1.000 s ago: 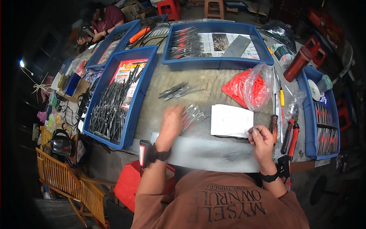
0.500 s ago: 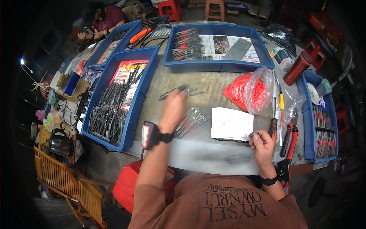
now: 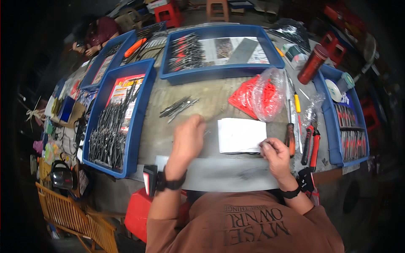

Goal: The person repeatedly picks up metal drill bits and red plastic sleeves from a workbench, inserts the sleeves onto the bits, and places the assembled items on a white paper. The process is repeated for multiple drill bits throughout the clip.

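Note:
My left hand (image 3: 188, 138) is blurred over the near middle of the table, its fingers curled down and out of sight. It covers most of the spot where a bunch of thin black strips with red parts lay. Just beyond it lies a loose pile of slim black metal pieces (image 3: 179, 107), apart from the hand. My right hand (image 3: 276, 157) is closed in a pinch at the right edge of a white paper stack (image 3: 241, 135); what its fingertips hold, if anything, is too small to make out.
Blue trays of black pieces stand left (image 3: 150, 69) and at the back (image 3: 219, 72); another blue tray (image 3: 337, 158) is at right. A clear bag of red pieces (image 3: 268, 95), a screwdriver (image 3: 290, 139), red-handled pliers (image 3: 314, 152) and a red flask (image 3: 312, 65) lie rightward. A person (image 3: 101, 33) sits far left.
My left hand has drawn back toward me from the black pile, uncovering it. My right hand stays pinched by the paper. The whole view has shifted slightly.

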A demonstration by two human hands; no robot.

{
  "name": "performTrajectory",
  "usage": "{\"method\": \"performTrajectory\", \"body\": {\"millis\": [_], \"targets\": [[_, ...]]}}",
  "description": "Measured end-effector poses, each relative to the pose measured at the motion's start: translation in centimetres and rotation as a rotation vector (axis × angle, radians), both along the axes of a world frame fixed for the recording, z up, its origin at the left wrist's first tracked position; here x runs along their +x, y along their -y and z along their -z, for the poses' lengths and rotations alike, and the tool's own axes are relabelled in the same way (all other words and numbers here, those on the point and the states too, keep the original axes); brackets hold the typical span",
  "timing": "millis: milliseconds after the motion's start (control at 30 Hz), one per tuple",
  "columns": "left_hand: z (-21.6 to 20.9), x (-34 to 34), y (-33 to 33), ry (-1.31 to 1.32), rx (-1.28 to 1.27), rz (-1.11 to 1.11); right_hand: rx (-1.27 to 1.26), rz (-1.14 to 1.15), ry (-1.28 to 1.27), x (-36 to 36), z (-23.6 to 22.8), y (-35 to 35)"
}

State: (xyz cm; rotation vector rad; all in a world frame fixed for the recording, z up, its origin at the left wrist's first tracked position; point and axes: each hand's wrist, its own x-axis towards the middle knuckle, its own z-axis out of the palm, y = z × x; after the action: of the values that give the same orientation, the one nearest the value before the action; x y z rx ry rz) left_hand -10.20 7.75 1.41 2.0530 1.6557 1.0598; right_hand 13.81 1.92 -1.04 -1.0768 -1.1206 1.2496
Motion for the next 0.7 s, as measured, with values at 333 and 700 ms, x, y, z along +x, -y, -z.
{"method": "performTrajectory", "body": {"millis": [333, 700], "targets": [[-0.5, 6.7, 5.3, 0.178, -0.080, 0.380, 0.072, -0.149, 0.050, -0.8, -1.3, -0.5], [1.3, 6.2, 6.1, 0.364, -0.367, 0.332, 0.426, 0.189, 0.830, 5.1, -1.4, -12.6]]}}
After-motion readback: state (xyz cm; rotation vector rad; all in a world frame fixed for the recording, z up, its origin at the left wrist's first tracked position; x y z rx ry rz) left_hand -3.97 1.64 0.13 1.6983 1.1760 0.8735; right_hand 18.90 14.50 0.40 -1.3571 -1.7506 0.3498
